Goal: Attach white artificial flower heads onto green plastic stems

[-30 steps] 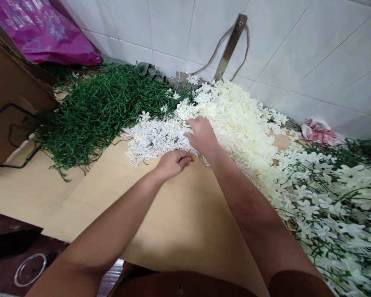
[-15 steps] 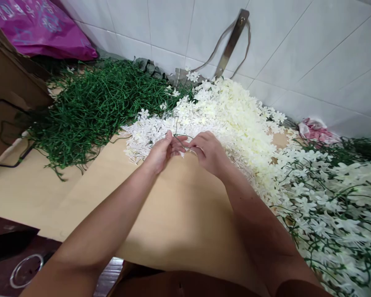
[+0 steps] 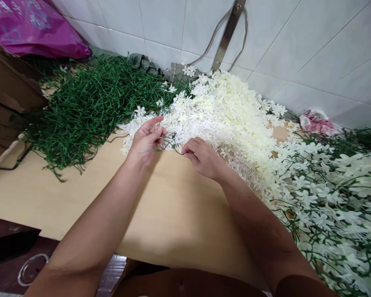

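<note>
The green stem [image 3: 170, 146] now hangs between both hands; the left hand [image 3: 146, 142] pinches one end, the right hand [image 3: 202, 156] grips the other, after moving apart, just before the flowers [image 3: 222, 111].

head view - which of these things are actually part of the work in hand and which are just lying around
In the work:
- left hand and right hand, pinching a thin green stem between them
- loose white flowers
- pile of green stems
- finished flowered stems

Lying about:
- purple bag
- pink cloth
- metal bracket on the wall
- cardboard box
</note>
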{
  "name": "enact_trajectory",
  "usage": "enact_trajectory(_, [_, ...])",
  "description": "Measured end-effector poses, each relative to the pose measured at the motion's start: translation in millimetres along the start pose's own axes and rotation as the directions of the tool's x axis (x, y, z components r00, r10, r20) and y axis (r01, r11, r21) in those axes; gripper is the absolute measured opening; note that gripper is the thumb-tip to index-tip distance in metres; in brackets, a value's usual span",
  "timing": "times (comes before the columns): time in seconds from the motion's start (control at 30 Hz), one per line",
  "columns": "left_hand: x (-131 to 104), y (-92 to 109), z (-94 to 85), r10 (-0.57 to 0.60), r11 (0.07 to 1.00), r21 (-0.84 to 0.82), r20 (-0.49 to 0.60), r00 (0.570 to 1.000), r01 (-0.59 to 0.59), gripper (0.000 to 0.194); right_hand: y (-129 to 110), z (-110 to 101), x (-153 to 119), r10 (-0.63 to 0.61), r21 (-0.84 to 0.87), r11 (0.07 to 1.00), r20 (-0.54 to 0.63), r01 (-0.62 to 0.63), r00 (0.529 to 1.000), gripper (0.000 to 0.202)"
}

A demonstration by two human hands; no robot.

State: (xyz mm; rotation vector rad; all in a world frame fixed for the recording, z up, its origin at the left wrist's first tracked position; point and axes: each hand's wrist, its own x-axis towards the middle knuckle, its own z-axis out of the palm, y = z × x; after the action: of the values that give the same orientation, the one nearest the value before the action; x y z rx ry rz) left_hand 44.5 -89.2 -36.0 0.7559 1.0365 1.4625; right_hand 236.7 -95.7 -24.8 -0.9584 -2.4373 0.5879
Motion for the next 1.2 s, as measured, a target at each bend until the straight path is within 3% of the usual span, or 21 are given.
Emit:
enact_trajectory(0.1, [1, 5, -1.7, 0.019, 1.0, -0.016, -0.019, 1.0, -0.019, 0.038, -4, 0, -1, -0.001, 0.035, 0.999, 0.036, 0.0, 0.999, 0.017])
enact_trajectory(0.2, [-1, 9, -2.9, -0.001, 1.0, 0.018, 0.008, 1.0, 0.001, 0.037, -8, -6, -4, -0.002, 0.08, 0.997, 0.144, -0.01, 0.99, 0.018])
enact_trajectory(0.37, [-5, 17, -8.2, -0.089, 0.976, 0.216, 0.227, 0.97, 0.039, 0.027, -10, -18, -16, 0.006, 0.11, 0.992, 0.396, -0.054, 0.918, 0.018])
enact_trajectory(0.43, [-8, 21, -10.6, -0.174, 0.939, 0.342, 0.343, 0.923, 0.05, 0.022, -8, -23, -21, 0.04, 0.1, 0.99, 0.488, -0.101, 0.872, 0.019])
enact_trajectory(0.53, [-11, 21, -11.8, -0.354, 0.852, 0.519, 0.484, 0.801, 0.063, 0.018, -5, -31, -24, 0.065, 0.101, 0.984, 0.557, -0.145, 0.828, 0.02])
enact_trajectory(0.6, [-13, 17, -10.8, -0.451, 0.802, 0.595, 0.552, 0.702, 0.047, 0.015, -2, -36, -20, 0.094, 0.081, 0.985, 0.482, -0.152, 0.871, 0.02])
enact_trajectory(0.67, [-14, 10, -8.7, -0.48, 0.762, 0.647, 0.586, 0.653, -0.02, 0.009, 2, -36, -11, 0.164, 0.033, 0.983, 0.295, -0.182, 0.941, 0.02])
enact_trajectory(0.73, [-16, 4, -6.0, -0.455, 0.712, 0.691, 0.59, 0.667, -0.127, 0.005, 9, -29, 1, 0.242, -0.054, 0.97, 0.082, -0.239, 0.967, 0.017])
enact_trajectory(0.8, [-18, -2, -2.8, -0.407, 0.654, 0.723, 0.584, 0.702, -0.223, 0.01, 17, -15, 13, 0.278, -0.191, 0.939, -0.06, -0.284, 0.959, 0.019])
enact_trajectory(0.93, [-20, -6, 3.1, -0.233, 0.603, 0.733, 0.538, 0.81, -0.313, 0.02, 34, 8, 27, 0.313, -0.348, 0.862, -0.204, -0.368, 0.928, 0.031])
enact_trajectory(1.03, [-19, -6, 4.6, -0.081, 0.605, 0.717, 0.488, 0.869, -0.346, 0.021, 42, 4, 25, 0.359, -0.187, 0.895, -0.241, -0.406, 0.902, 0.023])
enact_trajectory(1.13, [-16, -6, 3.9, -0.006, 0.614, 0.715, 0.426, 0.905, -0.333, 0.023, 46, -12, 19, 0.383, 0.058, 0.922, -0.28, -0.383, 0.88, 0.014])
enact_trajectory(1.2, [-11, -4, 5.4, 0.041, 0.589, 0.744, 0.364, 0.931, -0.317, 0.021, 48, -21, 16, 0.379, 0.132, 0.925, -0.339, -0.355, 0.861, 0.014])
